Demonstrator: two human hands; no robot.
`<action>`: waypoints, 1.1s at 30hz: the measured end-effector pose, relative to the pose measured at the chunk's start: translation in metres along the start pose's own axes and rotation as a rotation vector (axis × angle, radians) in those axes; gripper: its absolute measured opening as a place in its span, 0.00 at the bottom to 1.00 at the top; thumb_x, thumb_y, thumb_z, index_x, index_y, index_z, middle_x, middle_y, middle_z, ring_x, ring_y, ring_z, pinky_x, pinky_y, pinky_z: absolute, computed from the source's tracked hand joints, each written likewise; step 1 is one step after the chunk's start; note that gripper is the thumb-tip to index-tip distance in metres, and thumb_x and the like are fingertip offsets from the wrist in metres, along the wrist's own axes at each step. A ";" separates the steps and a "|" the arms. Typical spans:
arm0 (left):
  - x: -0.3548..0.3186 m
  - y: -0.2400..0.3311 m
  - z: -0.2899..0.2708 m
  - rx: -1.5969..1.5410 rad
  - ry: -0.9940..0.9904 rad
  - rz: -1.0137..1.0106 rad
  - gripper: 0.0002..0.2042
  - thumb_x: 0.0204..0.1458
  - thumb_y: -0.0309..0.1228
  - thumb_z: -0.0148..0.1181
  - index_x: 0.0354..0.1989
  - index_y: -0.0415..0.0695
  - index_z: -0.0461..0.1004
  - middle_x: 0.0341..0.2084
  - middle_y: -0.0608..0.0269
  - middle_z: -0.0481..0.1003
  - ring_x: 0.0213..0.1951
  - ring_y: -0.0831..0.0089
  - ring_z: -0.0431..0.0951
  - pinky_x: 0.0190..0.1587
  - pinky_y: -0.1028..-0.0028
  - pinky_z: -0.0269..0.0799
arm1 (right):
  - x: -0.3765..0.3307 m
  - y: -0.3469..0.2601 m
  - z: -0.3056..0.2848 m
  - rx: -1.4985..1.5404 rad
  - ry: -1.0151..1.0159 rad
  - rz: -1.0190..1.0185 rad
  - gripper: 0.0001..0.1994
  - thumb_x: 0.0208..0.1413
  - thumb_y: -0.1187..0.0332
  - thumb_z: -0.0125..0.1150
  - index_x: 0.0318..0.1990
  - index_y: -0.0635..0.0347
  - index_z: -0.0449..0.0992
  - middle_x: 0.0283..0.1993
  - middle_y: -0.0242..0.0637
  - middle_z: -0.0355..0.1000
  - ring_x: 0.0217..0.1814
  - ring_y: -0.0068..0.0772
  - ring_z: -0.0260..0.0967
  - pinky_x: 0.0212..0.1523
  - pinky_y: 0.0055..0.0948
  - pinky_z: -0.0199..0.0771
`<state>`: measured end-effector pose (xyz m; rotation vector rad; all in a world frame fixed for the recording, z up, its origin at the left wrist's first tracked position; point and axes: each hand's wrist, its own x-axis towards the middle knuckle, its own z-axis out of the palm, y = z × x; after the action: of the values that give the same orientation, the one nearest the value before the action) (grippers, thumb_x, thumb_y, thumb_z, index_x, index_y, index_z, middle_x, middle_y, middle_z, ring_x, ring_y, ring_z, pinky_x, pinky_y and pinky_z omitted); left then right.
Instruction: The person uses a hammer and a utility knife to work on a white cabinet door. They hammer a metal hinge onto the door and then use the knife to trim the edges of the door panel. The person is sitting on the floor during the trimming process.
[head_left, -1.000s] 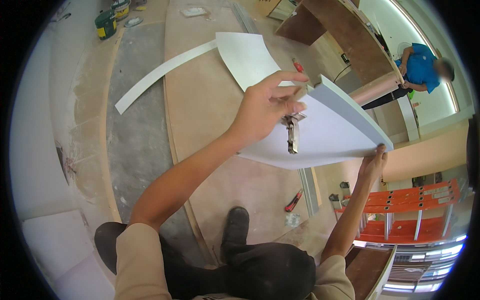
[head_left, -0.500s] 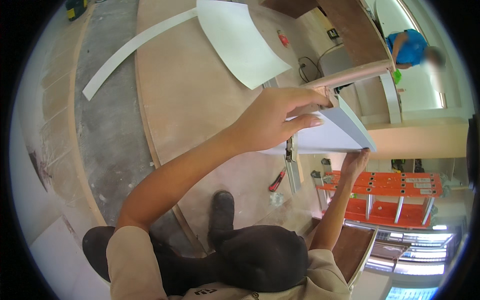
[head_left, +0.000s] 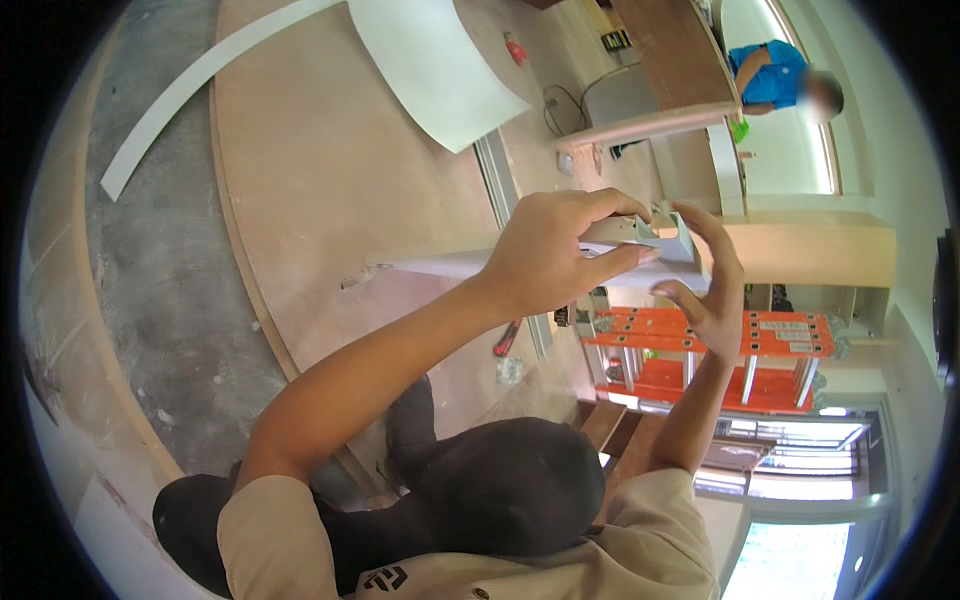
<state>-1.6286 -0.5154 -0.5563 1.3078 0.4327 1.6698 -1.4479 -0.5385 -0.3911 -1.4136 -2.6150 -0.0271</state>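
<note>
Raised in front of me is a long white panel, tilted so that its narrow side shows, with a channel-shaped profile at its near end. A metal hinge sticks out at its far left, and a second metal fitting shows under it. My left hand is closed on the panel's end, thumb on the face and fingers over the edge. Around the right side of that end curls my right hand, fingers above and thumb below. My palms hide part of the panel.
A white sheet and a curved white strip lie on the brown board surface. A red-handled tool lies near a metal rail. An orange ladder stands right. A person in blue is at the back right.
The panel has turned from showing its broad face to nearly edge-on. My right hand has moved up from its lower corner to the end beside my left hand. The view has shifted rightward.
</note>
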 end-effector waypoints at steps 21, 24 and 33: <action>-0.012 -0.015 0.011 0.061 0.061 0.166 0.16 0.47 0.31 0.76 0.45 0.43 0.83 0.34 0.56 0.83 0.33 0.62 0.84 0.34 0.70 0.76 | -0.015 0.011 0.022 -0.084 0.024 -0.071 0.16 0.51 0.68 0.73 0.41 0.69 0.73 0.34 0.46 0.75 0.32 0.43 0.75 0.35 0.36 0.71; -0.009 -0.015 0.009 0.048 0.064 0.174 0.17 0.48 0.31 0.76 0.46 0.44 0.83 0.35 0.57 0.83 0.33 0.62 0.83 0.34 0.70 0.75 | -0.011 0.013 0.021 -0.087 0.015 -0.104 0.16 0.51 0.69 0.73 0.41 0.69 0.73 0.33 0.46 0.74 0.32 0.44 0.74 0.34 0.36 0.71; -0.004 -0.002 0.003 0.068 -0.053 0.089 0.16 0.48 0.30 0.76 0.46 0.44 0.83 0.36 0.58 0.84 0.35 0.66 0.84 0.37 0.71 0.76 | -0.010 0.013 0.022 0.001 0.016 -0.076 0.17 0.47 0.74 0.72 0.41 0.69 0.72 0.32 0.46 0.72 0.30 0.44 0.72 0.33 0.36 0.70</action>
<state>-1.6254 -0.5184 -0.5585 1.4366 0.4079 1.7019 -1.4348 -0.5371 -0.4156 -1.3070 -2.6539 -0.0461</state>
